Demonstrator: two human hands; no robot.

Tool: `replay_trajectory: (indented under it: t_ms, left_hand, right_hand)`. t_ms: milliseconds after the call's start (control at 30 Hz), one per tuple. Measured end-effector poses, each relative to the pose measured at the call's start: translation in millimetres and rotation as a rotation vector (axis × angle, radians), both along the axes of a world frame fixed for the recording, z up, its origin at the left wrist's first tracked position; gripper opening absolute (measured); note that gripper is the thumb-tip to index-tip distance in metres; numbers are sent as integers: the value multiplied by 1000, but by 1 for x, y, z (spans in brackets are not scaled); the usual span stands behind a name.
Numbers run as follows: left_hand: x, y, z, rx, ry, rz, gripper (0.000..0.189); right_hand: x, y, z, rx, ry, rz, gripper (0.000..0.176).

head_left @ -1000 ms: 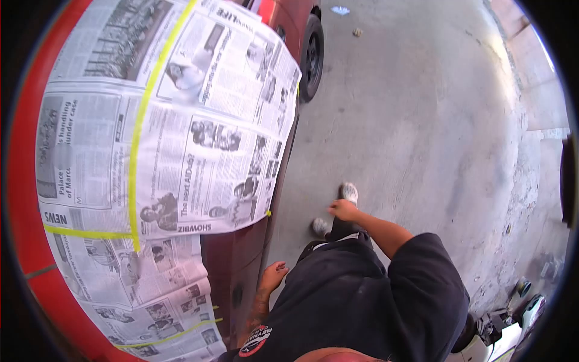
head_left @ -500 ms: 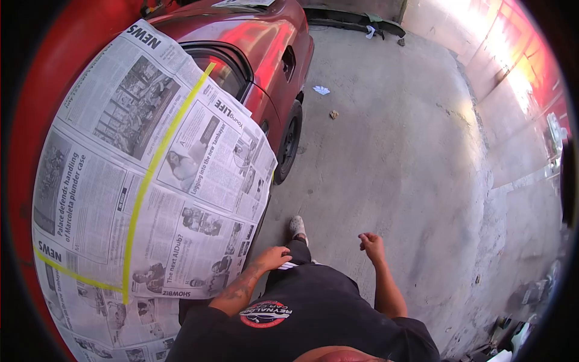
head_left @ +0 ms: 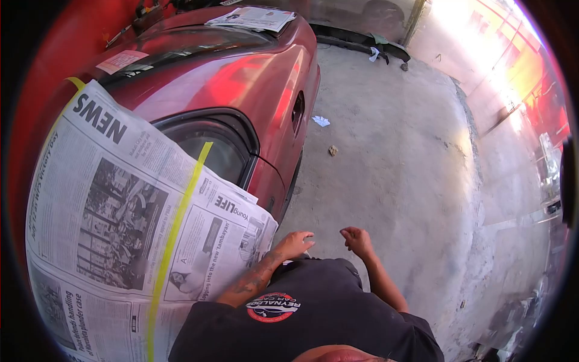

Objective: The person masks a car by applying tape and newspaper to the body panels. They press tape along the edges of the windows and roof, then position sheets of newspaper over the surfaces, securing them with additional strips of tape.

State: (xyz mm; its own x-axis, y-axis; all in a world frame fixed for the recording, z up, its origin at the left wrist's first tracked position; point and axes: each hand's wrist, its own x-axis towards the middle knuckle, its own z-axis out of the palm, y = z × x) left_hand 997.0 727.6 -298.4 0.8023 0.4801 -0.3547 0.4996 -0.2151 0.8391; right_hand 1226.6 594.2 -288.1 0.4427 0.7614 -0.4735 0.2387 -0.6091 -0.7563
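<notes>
My left hand (head_left: 294,244) is in front of my body, beside the newspaper sheets, with thumb and fingers apart and nothing visible between them. To its right, my right hand (head_left: 357,240) hangs over the concrete floor, fingers loosely bent, with a gap between the fingertips. No object shows in it. Large newspaper sheets (head_left: 199,265) cover the near side of a dark red car (head_left: 223,78). A strip of yellow tape (head_left: 175,235) runs along the sheets, its far end reaching onto the window glass (head_left: 224,158).
Folded newspapers (head_left: 259,18) lie on the far part of the car, and a pinkish paper (head_left: 122,61) rests on its glass. A crumpled paper (head_left: 321,121) and a small lump (head_left: 333,151) lie on the concrete floor (head_left: 392,145). A dark bumper-like part (head_left: 356,41) stands at the back.
I have moved forward along the car, so more of its far end shows and the papers sit lower in view. My hands have come closer together, and the left fingers have spread.
</notes>
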Motion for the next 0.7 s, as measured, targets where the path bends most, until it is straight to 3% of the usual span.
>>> replay_trajectory:
  t_ms: [133, 200, 267, 333, 467, 567, 667, 700]
  left_hand:
    - [11, 46, 20, -94, -136, 151, 42]
    - [11, 61, 16, -155, -156, 230, 42]
    - [10, 75, 11, -212, -141, 313, 44]
    - [10, 84, 5, -294, -163, 420, 45]
    - [25, 99, 11, -299, -203, 574, 45]
    - [60, 107, -14, -180, -154, 725, 43]
    - [106, 138, -38, -161, -183, 894, 47]
    - [131, 147, -49, -139, -248, 965, 47]
  right_hand:
    - [54, 110, 1, 307, 26, -9, 21]
    - [73, 183, 31, 345, -122, 56, 21]
    - [92, 264, 53, 631, -398, 171, 27]
    - [102, 343, 88, 704, -562, 211, 37]
    - [126, 495, 149, 798, -668, 329, 49]
    - [188, 647, 137, 950, -956, 483, 53]
    - [219, 792, 130, 951, -1261, 433, 59]
    - [215, 800, 146, 867, -1428, 797, 70]
